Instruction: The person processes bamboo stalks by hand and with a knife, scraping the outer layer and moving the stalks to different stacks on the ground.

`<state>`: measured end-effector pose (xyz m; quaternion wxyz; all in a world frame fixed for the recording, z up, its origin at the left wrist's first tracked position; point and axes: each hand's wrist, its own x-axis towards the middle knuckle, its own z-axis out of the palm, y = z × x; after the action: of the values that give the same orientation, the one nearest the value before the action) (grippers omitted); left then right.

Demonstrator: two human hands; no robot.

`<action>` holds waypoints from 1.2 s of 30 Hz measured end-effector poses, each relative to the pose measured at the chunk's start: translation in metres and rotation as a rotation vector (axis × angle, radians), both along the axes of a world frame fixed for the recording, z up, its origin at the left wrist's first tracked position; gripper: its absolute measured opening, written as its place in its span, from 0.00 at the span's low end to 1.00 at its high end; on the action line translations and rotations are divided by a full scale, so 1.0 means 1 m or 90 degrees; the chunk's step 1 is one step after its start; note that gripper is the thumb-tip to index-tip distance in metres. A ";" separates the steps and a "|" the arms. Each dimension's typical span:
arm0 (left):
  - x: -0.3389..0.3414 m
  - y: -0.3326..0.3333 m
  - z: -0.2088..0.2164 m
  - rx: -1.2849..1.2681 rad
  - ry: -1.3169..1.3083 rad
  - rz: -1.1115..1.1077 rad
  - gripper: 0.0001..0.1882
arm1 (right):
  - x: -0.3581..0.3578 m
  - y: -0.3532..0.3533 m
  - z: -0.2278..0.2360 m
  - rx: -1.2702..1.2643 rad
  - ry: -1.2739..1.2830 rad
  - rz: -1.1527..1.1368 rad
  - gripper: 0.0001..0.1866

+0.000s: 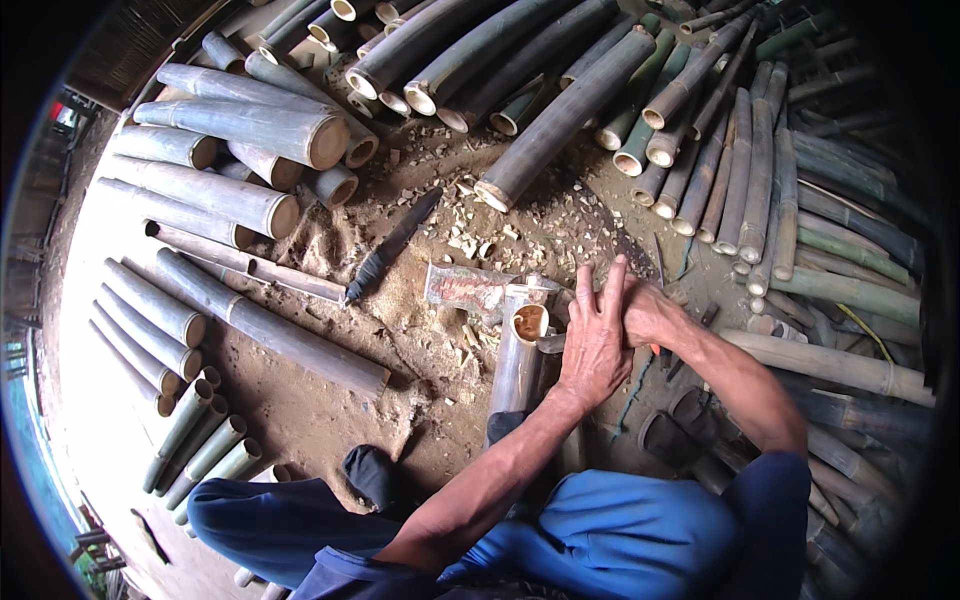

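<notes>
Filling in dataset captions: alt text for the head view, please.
A person's left hand, fingers extended, overlaps the right hand beside a bamboo tube with an open end; any grip is unclear. Pale chips and a long dark tool lie beyond on dirt ground, cut bamboo poles all around.

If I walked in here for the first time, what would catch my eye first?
Probably the two bare hands right of centre, the left hand overlapping the right hand in this view, beside an open-ended bamboo tube. Next, the many cut bamboo poles crowding the top and right. A dark knife-like tool also stands out left of centre, with pale chips scattered to its right.
</notes>
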<state>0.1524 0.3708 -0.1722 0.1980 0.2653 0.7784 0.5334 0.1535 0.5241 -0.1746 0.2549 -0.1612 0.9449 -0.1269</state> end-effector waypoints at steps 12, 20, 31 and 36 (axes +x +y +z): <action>-0.023 -0.002 0.000 -0.252 -0.095 -0.466 0.62 | 0.046 -0.061 -0.007 -0.282 -0.194 -0.467 0.15; -0.036 -0.023 0.004 -0.178 -0.054 -0.456 0.54 | 0.046 -0.046 -0.003 -0.180 -0.186 -0.260 0.20; -0.022 -0.036 0.014 -0.137 -0.093 -0.369 0.56 | 0.059 -0.072 0.010 -0.317 -0.257 -0.562 0.25; -0.060 -0.032 0.007 -0.311 -0.086 -0.835 0.41 | 0.079 -0.119 -0.012 -0.403 -0.254 -0.574 0.26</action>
<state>0.0928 0.3388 -0.1651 0.5809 0.5940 0.5413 0.1294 0.2327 0.4047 -0.1863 0.2880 0.2152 0.7702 -0.5268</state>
